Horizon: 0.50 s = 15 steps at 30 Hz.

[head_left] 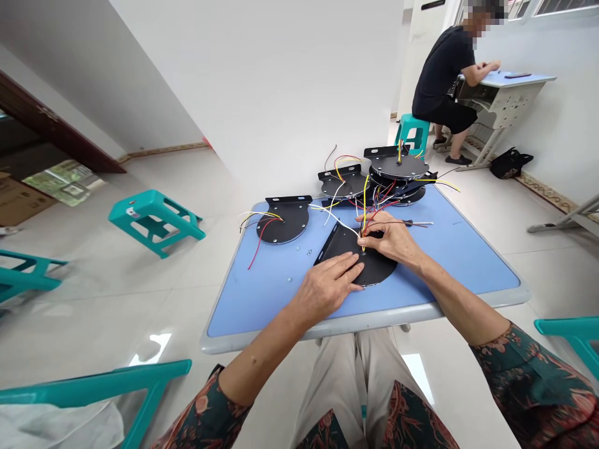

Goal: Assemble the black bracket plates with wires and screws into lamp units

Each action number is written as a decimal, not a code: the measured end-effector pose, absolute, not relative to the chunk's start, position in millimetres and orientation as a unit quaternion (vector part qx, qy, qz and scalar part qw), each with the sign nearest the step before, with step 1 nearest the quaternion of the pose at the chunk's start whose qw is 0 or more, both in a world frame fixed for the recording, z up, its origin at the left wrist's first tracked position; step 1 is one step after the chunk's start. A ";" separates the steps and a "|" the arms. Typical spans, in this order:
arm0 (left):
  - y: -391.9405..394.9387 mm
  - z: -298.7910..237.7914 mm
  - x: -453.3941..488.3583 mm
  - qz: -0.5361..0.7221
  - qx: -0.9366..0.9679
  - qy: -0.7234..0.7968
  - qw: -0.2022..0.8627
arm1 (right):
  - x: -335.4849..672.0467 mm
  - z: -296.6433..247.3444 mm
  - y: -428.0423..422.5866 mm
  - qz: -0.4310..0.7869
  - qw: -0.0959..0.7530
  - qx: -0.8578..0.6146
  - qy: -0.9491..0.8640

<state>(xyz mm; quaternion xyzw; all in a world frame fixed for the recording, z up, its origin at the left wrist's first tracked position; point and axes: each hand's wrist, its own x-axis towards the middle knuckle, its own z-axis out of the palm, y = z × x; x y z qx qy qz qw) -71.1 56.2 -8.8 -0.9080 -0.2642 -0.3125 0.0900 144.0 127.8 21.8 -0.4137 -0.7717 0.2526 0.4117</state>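
Note:
A black rounded plate (380,265) with a slotted bent flange lies on the blue table in front of me. Coloured wires (365,206), white, yellow, red and black, rise from a hole near its middle. My left hand (330,280) rests flat on the plate's left part, fingers stretched out. My right hand (387,237) pinches the wires between thumb and fingers just above the hole. Past my right fingers lies a small screwdriver (412,222). A few small screws (309,252) are scattered on the table left of the plate.
Another wired black plate (284,224) lies at the table's left. Several more are stacked (400,167) at the back right, with one plate (344,184) beside them. A green stool (156,218) stands on the floor at left. A person (444,75) sits at another desk behind.

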 end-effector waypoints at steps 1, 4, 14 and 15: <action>56.3 -8.5 -71.2 -0.315 -0.908 -0.262 0.091 | 144.6 21.5 128.4 0.261 0.406 -0.411 -0.773; 56.6 -8.2 -71.0 -0.322 -0.908 -0.253 0.088 | 146.3 20.6 130.2 0.297 0.368 -0.428 -0.770; 54.2 -7.3 -66.1 -0.321 -0.906 -0.236 0.145 | 148.3 17.4 131.1 0.308 0.391 -0.388 -0.776; 54.0 -7.4 -66.1 -0.318 -0.906 -0.236 0.147 | 148.4 17.4 130.3 0.302 0.394 -0.385 -0.778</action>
